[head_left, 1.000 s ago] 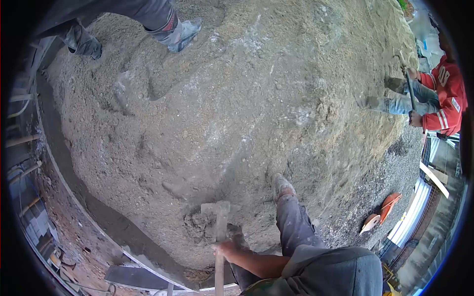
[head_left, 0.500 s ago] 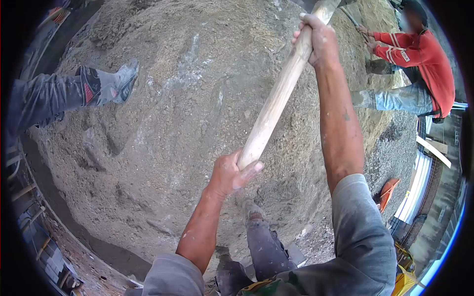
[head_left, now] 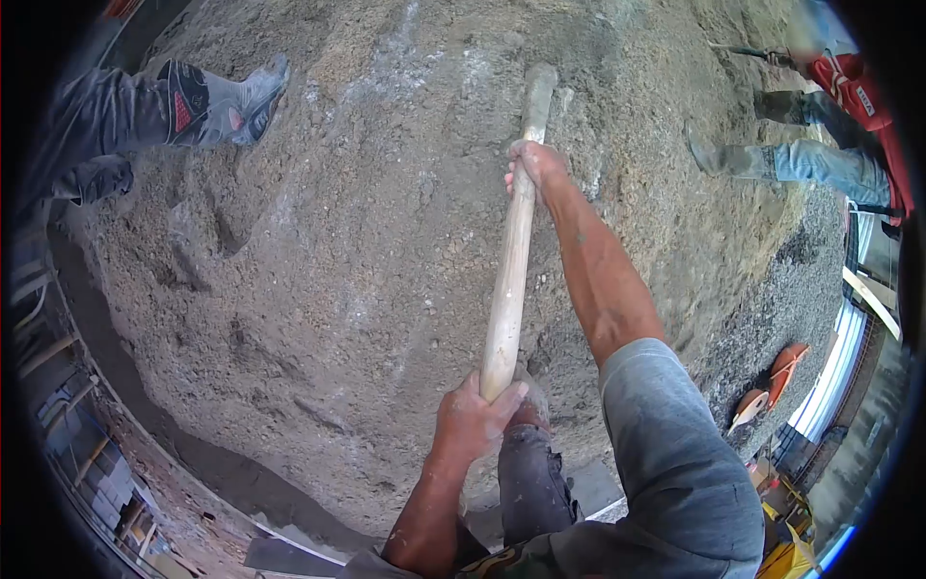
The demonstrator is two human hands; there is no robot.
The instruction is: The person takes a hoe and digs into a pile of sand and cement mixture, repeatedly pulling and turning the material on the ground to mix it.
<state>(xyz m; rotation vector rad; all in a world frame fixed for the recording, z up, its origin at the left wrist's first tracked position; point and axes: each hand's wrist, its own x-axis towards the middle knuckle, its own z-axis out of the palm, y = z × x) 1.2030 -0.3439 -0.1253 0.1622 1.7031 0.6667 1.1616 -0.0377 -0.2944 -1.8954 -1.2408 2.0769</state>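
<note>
In the head view, the label (head_left: 864, 100) on a red sleeve (head_left: 835, 77) is illegibly small. A pale wooden handle (head_left: 510, 280), grey-caked at its far end, extends over soil (head_left: 367, 280), left hand (head_left: 473, 419) curled round its near end, right hand (head_left: 540, 166) clasping farther up.

Wears a grey shirt (head_left: 690, 492) with short, loose sleeves (head_left: 648, 391), creased and paler toward their ends, with a yellowish print (head_left: 503, 561) at the front. Dressed below in dusty dark trousers (head_left: 531, 482) and a dust-caked shoe (head_left: 536, 401).
</note>
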